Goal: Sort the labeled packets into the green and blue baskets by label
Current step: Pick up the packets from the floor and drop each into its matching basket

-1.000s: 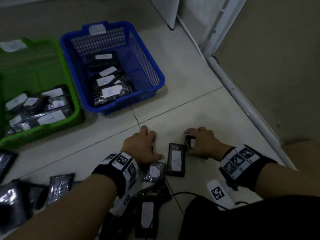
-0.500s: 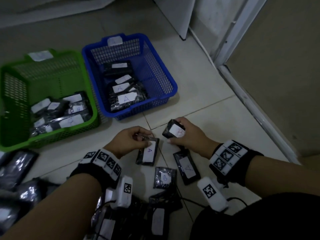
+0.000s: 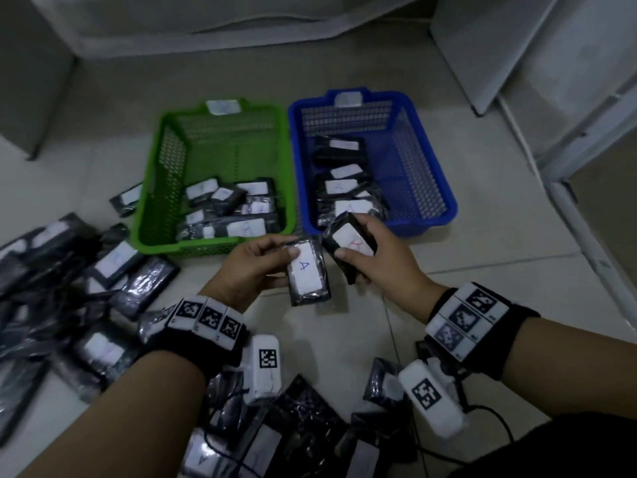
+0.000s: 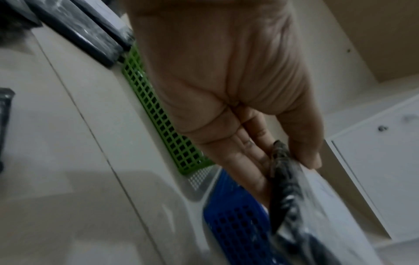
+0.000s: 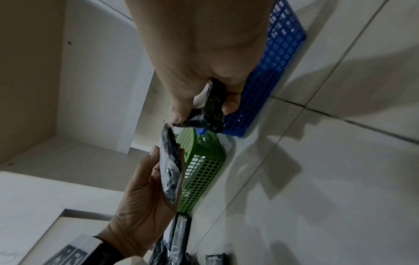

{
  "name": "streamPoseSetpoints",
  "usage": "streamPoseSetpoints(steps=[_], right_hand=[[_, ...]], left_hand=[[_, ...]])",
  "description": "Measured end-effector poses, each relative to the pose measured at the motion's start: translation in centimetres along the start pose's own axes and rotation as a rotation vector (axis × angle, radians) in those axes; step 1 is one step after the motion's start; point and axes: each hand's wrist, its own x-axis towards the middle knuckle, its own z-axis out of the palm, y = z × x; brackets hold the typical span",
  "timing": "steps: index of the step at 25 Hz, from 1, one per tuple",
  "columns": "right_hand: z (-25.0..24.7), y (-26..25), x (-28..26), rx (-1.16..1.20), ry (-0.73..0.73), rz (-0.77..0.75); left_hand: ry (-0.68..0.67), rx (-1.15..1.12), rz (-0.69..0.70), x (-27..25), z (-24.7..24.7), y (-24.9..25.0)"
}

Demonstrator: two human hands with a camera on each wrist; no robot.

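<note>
Holding one packet in each hand, the person has them up right in front of the two baskets, so the whole next move comes down to a crossover. The left hand (image 3: 253, 267) pinches a black plastic-wrapped packet with a white label marked "A" (image 3: 307, 274), thumb on top and fingers underneath, its long axis running roughly 12 to 6 o'clock in the head view. The right hand (image 3: 377, 262) grips a second black wrapped packet whose white label carries a reddish letter (image 3: 350, 241), too smudgy to read for sure, tilted with its long axis about 10 to 4 o'clock.

The blue perforated plastic basket (image 3: 427, 188) sits at about 1 o'clock from the hands, and the top packets in it look like they're marked A. The green perforated plastic basket (image 3: 162, 188) is at about 11 o'clock. So the A packet is in the hand nearer the green basket, while its likely home is the blue one, which the right hand is practically touching at the near rim. If the reddish-lettered packet belongs in green, the arms would cross, or the person swaps first.

Both packets are off the tiled floor (image 3: 482, 288), just beside each other, nearly corner to corner. A heap of unsorted black wrapped packets (image 3: 113, 270) lies from 9 round to 6 o'clock.
</note>
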Motion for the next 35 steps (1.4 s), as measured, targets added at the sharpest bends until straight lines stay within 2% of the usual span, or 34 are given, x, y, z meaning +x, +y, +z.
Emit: streamPoseSetpoints(steps=[4, 7, 12, 15, 18, 20, 23, 26, 29, 32, 35], right_hand=[[2.6, -2.9, 4.1, -0.077, -0.103, -0.112], [5.2, -5.2, 8.5, -0.160, -0.184, -0.098], [10.3, -8.6, 14.7, -0.295, -0.287, -0.053], [13.1, -7.6, 16.6, -0.364, -0.398, -0.079], [13.8, -6.2, 16.7, -0.362, -0.380, -0.103], [12.6, -6.1, 16.4, -0.332, -0.355, -0.112], [8.4, -5.5, 15.7, -0.266, -0.190, -0.181], [1.9, -2.8, 13.3, -0.283, 0.024, -0.225], [-3.7, 1.4, 10.1, -0.360, 0.167, -0.147], [-7.1, 5.0, 7.3, -0.508, 0.198, -0.202], [-8.3, 6.8, 5.4, -0.567, 0.142, -0.306]], left_hand=[[0.229, -0.132, 0.161, -0.6, -3.6, 1.3], [0.387, -0.277, 0.274, -0.9, -6.3, 2.2], [0.584, -0.422, 0.305, -1.3, -9.0, 2.3], [0.644, -0.457, 0.293, -1.3, -9.4, 1.4], [0.686, -0.454, 0.261, -1.0, -9.4, 1.1], [0.739, -0.428, 0.262, -0.3, -9.0, 1.7], [0.847, -0.349, 0.307, 1.8, -7.4, 2.8], [0.798, -0.191, 0.336, 5.1, -3.7, 3.6], [0.637, -0.024, 0.340, 8.4, 1.0, 3.3], [0.481, 0.240, 0.360, 11.0, 5.0, 2.5], [0.477, 0.581, 0.411, 13.0, 7.3, 2.1]])
